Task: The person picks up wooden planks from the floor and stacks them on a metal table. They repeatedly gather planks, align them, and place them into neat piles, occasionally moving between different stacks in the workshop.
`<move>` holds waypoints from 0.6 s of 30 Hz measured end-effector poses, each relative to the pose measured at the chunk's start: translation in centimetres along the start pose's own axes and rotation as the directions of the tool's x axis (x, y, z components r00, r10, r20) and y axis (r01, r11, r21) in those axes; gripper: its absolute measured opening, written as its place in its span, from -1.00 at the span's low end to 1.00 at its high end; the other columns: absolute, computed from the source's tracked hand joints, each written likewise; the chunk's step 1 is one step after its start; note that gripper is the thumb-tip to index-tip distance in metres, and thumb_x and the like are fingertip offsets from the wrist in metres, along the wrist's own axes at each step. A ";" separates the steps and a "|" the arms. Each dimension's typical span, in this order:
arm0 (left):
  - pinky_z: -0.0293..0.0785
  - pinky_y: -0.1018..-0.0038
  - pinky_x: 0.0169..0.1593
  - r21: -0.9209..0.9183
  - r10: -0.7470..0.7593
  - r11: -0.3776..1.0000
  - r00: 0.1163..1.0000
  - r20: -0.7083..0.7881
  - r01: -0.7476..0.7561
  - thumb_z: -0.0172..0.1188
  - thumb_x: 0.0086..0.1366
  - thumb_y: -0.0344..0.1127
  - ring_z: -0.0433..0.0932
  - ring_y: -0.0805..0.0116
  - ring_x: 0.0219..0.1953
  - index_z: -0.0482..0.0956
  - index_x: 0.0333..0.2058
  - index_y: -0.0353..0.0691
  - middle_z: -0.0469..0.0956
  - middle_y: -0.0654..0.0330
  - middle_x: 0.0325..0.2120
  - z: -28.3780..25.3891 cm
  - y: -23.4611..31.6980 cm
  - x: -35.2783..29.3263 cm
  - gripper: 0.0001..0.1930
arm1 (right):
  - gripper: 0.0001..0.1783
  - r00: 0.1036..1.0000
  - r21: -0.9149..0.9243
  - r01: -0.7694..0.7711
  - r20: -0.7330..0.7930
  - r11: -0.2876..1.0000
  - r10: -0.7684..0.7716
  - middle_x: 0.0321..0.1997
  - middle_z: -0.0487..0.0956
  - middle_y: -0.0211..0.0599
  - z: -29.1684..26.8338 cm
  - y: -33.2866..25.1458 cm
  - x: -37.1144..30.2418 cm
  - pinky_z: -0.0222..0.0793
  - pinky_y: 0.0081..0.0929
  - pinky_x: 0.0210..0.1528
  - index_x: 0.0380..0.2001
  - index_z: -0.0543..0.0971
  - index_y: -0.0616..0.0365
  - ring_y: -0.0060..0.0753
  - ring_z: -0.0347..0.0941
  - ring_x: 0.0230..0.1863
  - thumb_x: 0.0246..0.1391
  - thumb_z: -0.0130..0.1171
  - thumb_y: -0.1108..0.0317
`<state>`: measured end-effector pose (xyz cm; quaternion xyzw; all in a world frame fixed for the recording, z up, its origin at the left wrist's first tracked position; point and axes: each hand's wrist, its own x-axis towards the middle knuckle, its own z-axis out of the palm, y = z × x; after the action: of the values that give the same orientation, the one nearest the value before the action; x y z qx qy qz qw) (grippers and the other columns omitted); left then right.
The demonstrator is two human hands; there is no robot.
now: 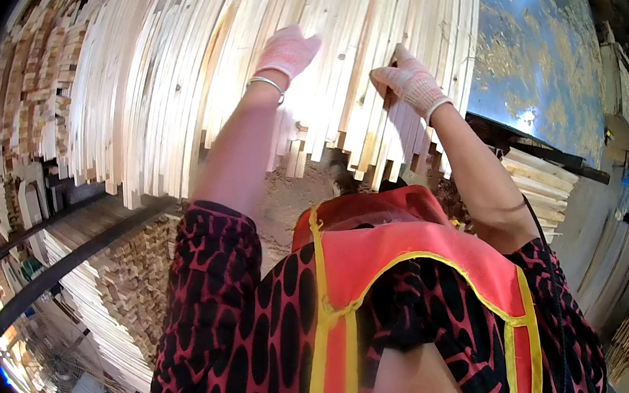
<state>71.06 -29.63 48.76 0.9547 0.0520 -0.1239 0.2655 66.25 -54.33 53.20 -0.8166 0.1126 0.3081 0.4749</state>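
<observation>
The pale wooden strips [154,82] lie side by side in front of you, near ends uneven; each looks light and stiff, probably splintery, so best taken by its narrow edges around mid-length. Your left hand [288,51] is over the middle strips, its grip unclear, and your right hand [413,82] is at the right strips, thumb and forefinger apart, though I cannot tell whether it holds one. The blue counter [530,74] shows to the right, stacked wood [15,98] far left.
</observation>
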 end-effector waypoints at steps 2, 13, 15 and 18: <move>0.14 0.22 0.48 -0.102 0.029 0.995 0.996 0.083 -0.020 0.14 0.37 0.14 0.24 -0.06 0.44 0.30 0.36 -0.40 0.32 -0.21 0.36 -0.8 1.5 -1.0 -0.19 | -0.15 1.000 0.194 0.006 -0.003 0.981 -0.005 -0.37 0.57 -0.10 -1.3 1.6 -0.2 0.55 -0.39 -0.38 0.39 0.16 0.43 -0.42 0.49 -0.45 0.02 0.21 0.49; 0.51 0.41 0.08 -0.400 0.478 0.810 0.878 0.023 -0.430 0.19 0.32 -0.49 0.61 0.30 -0.10 0.68 0.03 -0.30 0.64 0.14 -0.21 5.7 16.1 -12.3 -0.69 | -0.53 0.736 0.342 0.305 -0.677 0.889 0.008 -0.22 0.54 -0.44 -6.6 28.2 -9.3 0.44 -0.59 -0.15 0.18 0.51 0.22 -0.60 0.44 -0.25 0.28 0.18 0.23; 0.54 0.36 0.03 -0.218 0.607 0.794 0.751 0.259 -0.567 0.28 0.28 -0.47 0.61 0.25 -0.14 0.69 -0.02 -0.22 0.65 0.15 -0.20 8.4 23.2 -14.8 -0.72 | -0.33 0.677 0.496 0.247 -0.703 0.833 0.218 -0.01 0.64 -0.24 -9.1 33.3 -12.2 0.48 -0.62 -0.03 0.35 0.40 0.32 -0.53 0.54 -0.12 0.30 0.19 0.14; 0.56 0.19 -0.02 -0.172 0.865 0.460 0.397 0.307 -0.871 0.35 0.18 -0.41 0.62 0.11 -0.12 0.66 -0.07 -0.14 0.65 0.10 -0.13 16.6 29.4 -16.1 -0.70 | -0.30 0.398 0.567 0.223 -0.796 0.793 0.457 0.20 0.59 -0.05 -13.5 40.7 -16.2 0.45 -0.45 0.19 0.35 0.37 0.39 -0.30 0.55 0.10 0.28 0.21 0.16</move>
<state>56.91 -63.89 53.74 0.8049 -0.5008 -0.1364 0.2876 39.44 -88.80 39.19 -0.6436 0.5032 -0.2043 0.5394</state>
